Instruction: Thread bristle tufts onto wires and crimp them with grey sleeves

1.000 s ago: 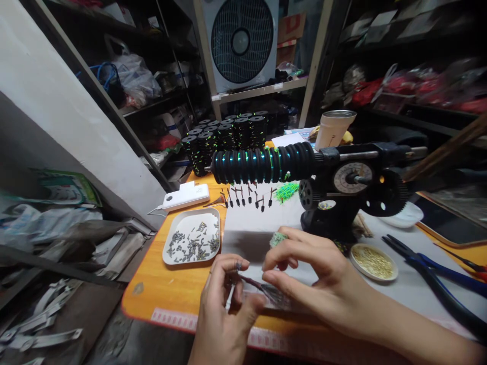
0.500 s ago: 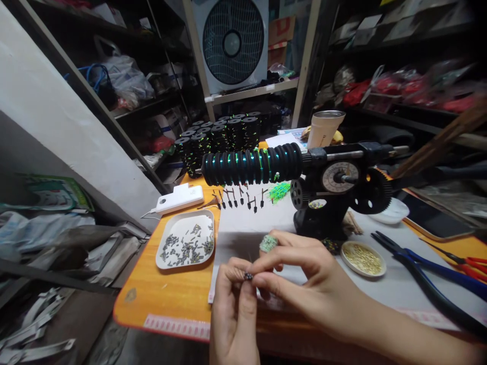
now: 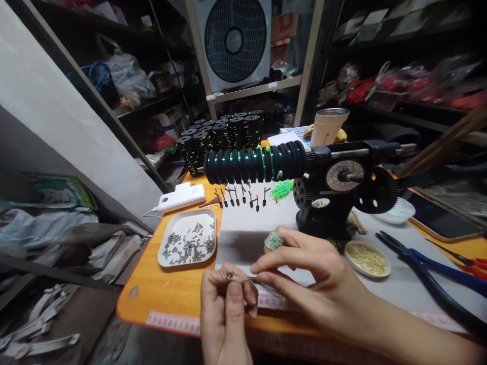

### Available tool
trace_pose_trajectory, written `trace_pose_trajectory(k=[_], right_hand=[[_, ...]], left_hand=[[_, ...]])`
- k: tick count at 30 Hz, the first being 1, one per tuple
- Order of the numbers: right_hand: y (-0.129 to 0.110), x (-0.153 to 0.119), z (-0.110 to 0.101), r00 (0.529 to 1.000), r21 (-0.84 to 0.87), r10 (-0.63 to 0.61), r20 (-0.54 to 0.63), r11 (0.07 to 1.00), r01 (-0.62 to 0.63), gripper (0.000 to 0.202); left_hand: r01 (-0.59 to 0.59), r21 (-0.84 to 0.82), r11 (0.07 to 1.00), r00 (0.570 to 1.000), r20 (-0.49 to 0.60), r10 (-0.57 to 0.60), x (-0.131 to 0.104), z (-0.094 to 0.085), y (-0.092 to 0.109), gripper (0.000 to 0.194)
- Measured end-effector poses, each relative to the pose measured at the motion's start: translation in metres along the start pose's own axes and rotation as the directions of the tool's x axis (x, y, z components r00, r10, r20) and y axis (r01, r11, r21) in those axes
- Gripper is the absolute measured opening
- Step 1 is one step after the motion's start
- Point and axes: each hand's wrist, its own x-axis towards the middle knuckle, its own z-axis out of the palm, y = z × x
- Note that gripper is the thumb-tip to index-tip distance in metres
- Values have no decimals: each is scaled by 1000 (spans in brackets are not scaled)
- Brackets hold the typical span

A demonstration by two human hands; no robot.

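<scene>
Thumb and forefinger of my left hand (image 3: 228,309) pinch a tiny dark piece (image 3: 230,274) over the table's front edge. Just to its right, my right hand (image 3: 315,279) is closed in a pinch on a thin strand whose exact form is too small to make out. A green speckled lump (image 3: 273,241) sits against the fingers of my right hand. Behind both hands, a black ribbed roller (image 3: 253,165) with blue and green strands is mounted on a black geared machine (image 3: 323,218).
At the left is a white tray (image 3: 164,253) of small grey pieces. Rightward lie a dish of gold bits (image 3: 367,258), blue-handled pliers (image 3: 422,274) and a phone (image 3: 445,215). Small dark parts (image 3: 243,195) and green strands (image 3: 282,190) lie beyond my hands.
My left hand has shifted left with the dark piece, and a gap has opened between the two hands' fingertips. My right hand has moved slightly right. The view has shifted a little.
</scene>
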Motion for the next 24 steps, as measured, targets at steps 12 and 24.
trace_pose_trajectory(k=[12, 24], right_hand=[[-7, -1, -1, 977, -104, -8, 215, 994, 31, 12], [-14, 2, -2, 988, -127, -19, 150, 991, 39, 20]], left_hand=[[-81, 12, 997, 997, 12, 81, 1, -7, 6, 18], [-302, 176, 937, 953, 44, 300, 1, -10, -7, 13]])
